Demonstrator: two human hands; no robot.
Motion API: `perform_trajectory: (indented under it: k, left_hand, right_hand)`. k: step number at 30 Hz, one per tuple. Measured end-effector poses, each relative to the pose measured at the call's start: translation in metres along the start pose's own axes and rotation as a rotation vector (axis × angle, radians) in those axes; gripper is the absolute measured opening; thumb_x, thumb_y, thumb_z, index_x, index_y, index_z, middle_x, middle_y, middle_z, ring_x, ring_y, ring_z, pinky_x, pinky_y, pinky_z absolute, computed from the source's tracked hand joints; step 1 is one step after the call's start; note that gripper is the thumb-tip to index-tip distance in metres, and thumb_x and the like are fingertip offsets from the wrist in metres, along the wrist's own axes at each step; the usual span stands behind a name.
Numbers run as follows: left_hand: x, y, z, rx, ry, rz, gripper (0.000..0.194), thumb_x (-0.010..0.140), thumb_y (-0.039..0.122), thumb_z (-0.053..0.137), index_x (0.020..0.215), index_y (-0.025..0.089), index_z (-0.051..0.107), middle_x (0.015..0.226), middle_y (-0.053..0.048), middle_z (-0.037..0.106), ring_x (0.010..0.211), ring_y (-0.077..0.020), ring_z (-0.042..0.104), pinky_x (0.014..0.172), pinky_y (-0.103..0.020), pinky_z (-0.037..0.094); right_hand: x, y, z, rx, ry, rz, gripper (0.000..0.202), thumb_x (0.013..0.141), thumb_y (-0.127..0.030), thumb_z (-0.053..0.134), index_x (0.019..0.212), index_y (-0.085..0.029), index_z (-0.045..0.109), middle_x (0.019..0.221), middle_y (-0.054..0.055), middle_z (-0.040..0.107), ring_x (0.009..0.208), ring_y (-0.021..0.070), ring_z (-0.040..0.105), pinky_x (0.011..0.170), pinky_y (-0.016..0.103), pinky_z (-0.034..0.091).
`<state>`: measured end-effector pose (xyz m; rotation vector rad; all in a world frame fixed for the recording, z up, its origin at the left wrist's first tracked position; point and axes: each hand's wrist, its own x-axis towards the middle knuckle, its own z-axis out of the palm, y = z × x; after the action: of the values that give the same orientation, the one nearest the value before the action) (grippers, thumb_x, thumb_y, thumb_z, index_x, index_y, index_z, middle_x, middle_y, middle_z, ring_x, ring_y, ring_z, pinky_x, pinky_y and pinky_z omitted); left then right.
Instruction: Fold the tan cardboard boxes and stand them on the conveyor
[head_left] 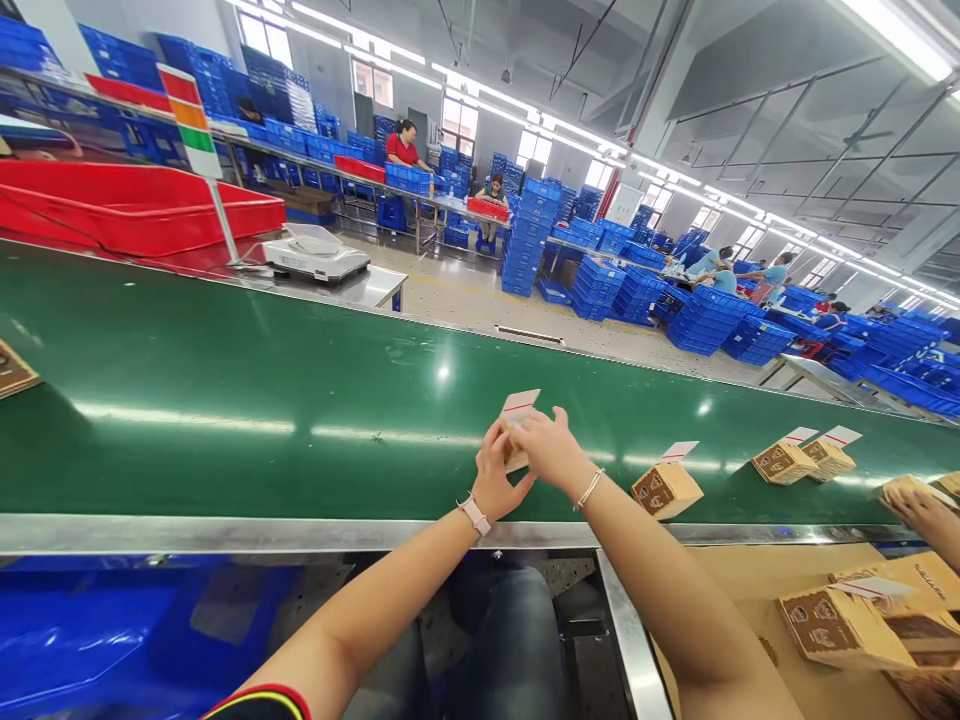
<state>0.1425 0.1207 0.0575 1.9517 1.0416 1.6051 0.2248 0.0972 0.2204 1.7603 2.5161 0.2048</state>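
Observation:
On the green conveyor belt [247, 400], a small tan box [517, 461] sits between my two hands, mostly hidden by them. Its white flap with a red line [520, 403] stands up beyond my fingers. My left hand [496, 482], with a pale watch band at the wrist, wraps the near left side of the box. From the right, my right hand [551, 448] reaches over the top, its fingers bent onto the box by the flap's base. What the fingertips press on is hidden. A brown-and-tan box [666, 490] with a raised flap rests to the right.
Further right stand more boxes [784, 463], and another person's hand [919, 510] touches one. Several boxes [844, 625] lie in a carton at lower right. Across the belt are a white scale [319, 258] and a red tray [135, 215]. The belt's metal edge [225, 535] runs before me.

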Motion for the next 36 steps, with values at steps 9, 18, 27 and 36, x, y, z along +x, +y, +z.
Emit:
perform_trajectory:
  k: [9, 18, 27, 36]
  left_hand:
    - [0.020, -0.018, -0.052, 0.110, -0.169, 0.043, 0.057, 0.074, 0.031, 0.063, 0.127, 0.022, 0.046, 0.143, -0.015, 0.045, 0.135, -0.0297, 0.041, 0.105, -0.049, 0.036]
    - [0.030, -0.004, -0.046, 0.098, -0.495, 0.132, 0.060, 0.083, 0.034, 0.055, 0.140, 0.023, 0.040, 0.144, -0.013, 0.046, 0.139, -0.0300, 0.035, 0.102, -0.048, 0.035]
    - [0.039, 0.022, -0.007, -0.073, -0.500, -0.041, 0.022, 0.085, 0.027, 0.053, 0.101, 0.027, 0.068, 0.117, -0.005, 0.067, 0.129, -0.0278, 0.044, 0.102, -0.051, 0.031]
    - [0.047, 0.032, 0.042, -0.329, -0.215, -0.594, 0.047, 0.072, 0.016, 0.066, 0.113, 0.017, 0.043, 0.130, -0.016, 0.045, 0.103, -0.0192, 0.059, 0.091, -0.037, 0.049]
  right_hand:
    - [-0.009, -0.020, 0.040, 0.332, 0.565, -0.252, 0.009, 0.088, -0.023, 0.047, 0.093, -0.021, 0.054, 0.090, 0.008, 0.063, 0.091, 0.0232, 0.057, 0.086, 0.039, 0.043]
    - [-0.047, 0.022, 0.101, 0.923, 0.861, 0.323, 0.055, 0.085, -0.050, 0.040, 0.129, -0.017, 0.041, 0.136, 0.018, 0.047, 0.127, 0.0274, 0.045, 0.103, 0.045, 0.038]
    - [-0.044, 0.033, 0.113, 1.083, 0.651, 0.441, 0.027, 0.073, -0.049, 0.060, 0.078, -0.023, 0.067, 0.105, 0.010, 0.068, 0.116, 0.0277, 0.053, 0.105, 0.045, 0.037]
    - [-0.020, 0.035, 0.121, 1.297, 0.739, 1.002, 0.046, 0.075, -0.041, 0.051, 0.113, -0.016, 0.046, 0.121, 0.015, 0.055, 0.104, 0.0235, 0.060, 0.082, 0.032, 0.053]
